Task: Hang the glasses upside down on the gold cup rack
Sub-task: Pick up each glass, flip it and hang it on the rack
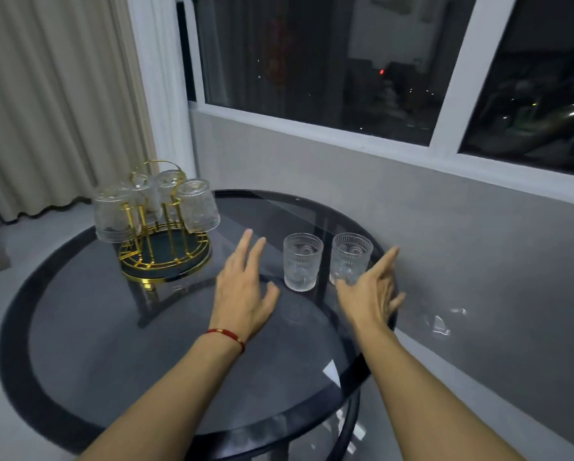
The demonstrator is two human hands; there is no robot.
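**A:** What was left to hang, and where did it sit?

**B:** Two ribbed glasses stood upright on the round glass counter (79,327), near its far right edge: the left glass (302,261) and the right glass (350,257), close together but not touching. Both looked empty. The gold cup rack (164,247) stood well apart on the far left, with four glasses (197,206) already hung mouth-down on its prongs. Whether any prong was free could not be told from that angle.

**A:** And the person's hands?

**B:** Neither held anything. The left hand (245,294), a red cord at its wrist, hovered just beside the left glass with its grip spread, fingers fanned. The right hand (373,294) was at the near side of the right glass, its grip also spread; whether the thumb touched the glass was unclear.

**A:** How would those glasses likely handle?

**B:** Probably stiff, fairly weighty for their size, and breakable, more so on a glass counter. The embossed ribbing should give the fingers some purchase, so slipping seemed a small worry. The sensible hold looked to be around the middle of the wall, thumb opposite fingers, leaving the mouth clear for turning over onto a prong.
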